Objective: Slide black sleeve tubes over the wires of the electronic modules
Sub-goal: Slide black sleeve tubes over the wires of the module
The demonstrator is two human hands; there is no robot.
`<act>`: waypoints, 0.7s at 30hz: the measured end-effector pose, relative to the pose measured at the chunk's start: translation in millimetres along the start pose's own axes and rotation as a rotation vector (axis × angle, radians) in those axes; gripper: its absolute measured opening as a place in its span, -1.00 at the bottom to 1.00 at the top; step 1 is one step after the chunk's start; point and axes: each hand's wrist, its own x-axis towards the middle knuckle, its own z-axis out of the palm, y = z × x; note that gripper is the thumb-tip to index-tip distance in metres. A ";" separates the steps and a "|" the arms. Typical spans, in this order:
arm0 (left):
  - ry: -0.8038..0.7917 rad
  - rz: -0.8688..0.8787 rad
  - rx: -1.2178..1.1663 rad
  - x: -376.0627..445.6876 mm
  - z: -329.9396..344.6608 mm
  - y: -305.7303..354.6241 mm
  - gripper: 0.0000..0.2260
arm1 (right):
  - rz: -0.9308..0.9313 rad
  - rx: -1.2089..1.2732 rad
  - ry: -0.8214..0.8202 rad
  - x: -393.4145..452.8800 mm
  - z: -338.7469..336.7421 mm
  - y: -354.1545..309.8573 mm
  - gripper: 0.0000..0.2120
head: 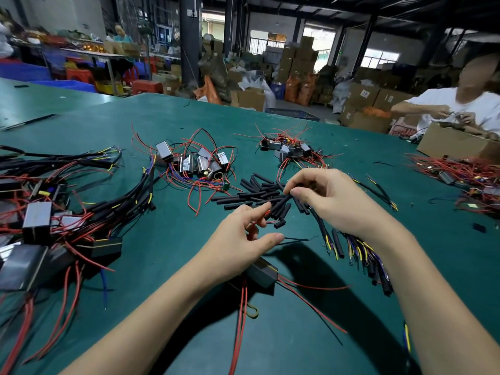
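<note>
Matt black sleeve tubes (259,197) lie on a smooth green table mat (297,334), near glossy, mirror-like modules (189,163) with red plastic-coated wires (200,142) and a brown cardboard box (457,143).

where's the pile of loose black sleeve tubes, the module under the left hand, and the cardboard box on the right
pile of loose black sleeve tubes (254,194), head view, on tubes in the heap's middle
module (262,270), head view, on its dark top face beside the left wrist
cardboard box (449,143), head view, on its front wall
</note>
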 end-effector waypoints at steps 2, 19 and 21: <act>-0.003 -0.007 -0.014 0.1 0.6 0.3 -0.48 | 0.010 0.006 -0.016 -0.5 0.6 0.9 -0.84; -0.035 -0.306 -0.227 4.3 -15.8 -5.0 -0.96 | 0.043 0.057 -0.009 1.5 12.9 5.9 -0.85; -0.034 -0.293 -0.167 5.0 -20.7 -7.2 -0.94 | 0.056 0.074 -0.023 1.2 12.6 5.3 -0.88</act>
